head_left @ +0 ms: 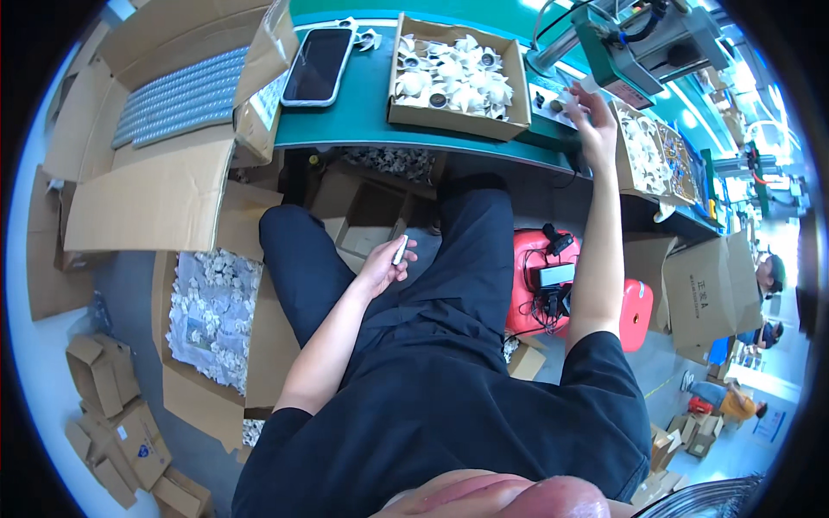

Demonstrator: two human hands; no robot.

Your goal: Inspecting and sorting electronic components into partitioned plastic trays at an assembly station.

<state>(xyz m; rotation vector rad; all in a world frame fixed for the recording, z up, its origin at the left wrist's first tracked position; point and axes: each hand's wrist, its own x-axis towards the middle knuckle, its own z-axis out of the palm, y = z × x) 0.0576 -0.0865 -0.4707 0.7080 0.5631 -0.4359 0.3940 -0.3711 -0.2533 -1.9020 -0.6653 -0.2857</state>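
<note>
My left hand (384, 268) is held above my lap, its fingers closed around a small, pale, narrow piece (400, 250). Its exact kind cannot be made out. At the right of the bench, my right hand (594, 125) reaches up under the head of a bench press (617, 65). Its fingers are curved and apart, close to a small fixture (550, 104) on the bench. Left of the press stands a cardboard box (458, 123) of white bladed fan wheels (458, 78), some with dark centres. Another box of white wheels (639, 151) is right of my right hand.
A phone (319, 65) lies on the green bench (363, 125). An open carton (138, 194) with grey trays (186, 99) stands at the left. Below are a carton of bagged white parts (211, 319) and a red stool (637, 315) with black cables. Other people are at far right.
</note>
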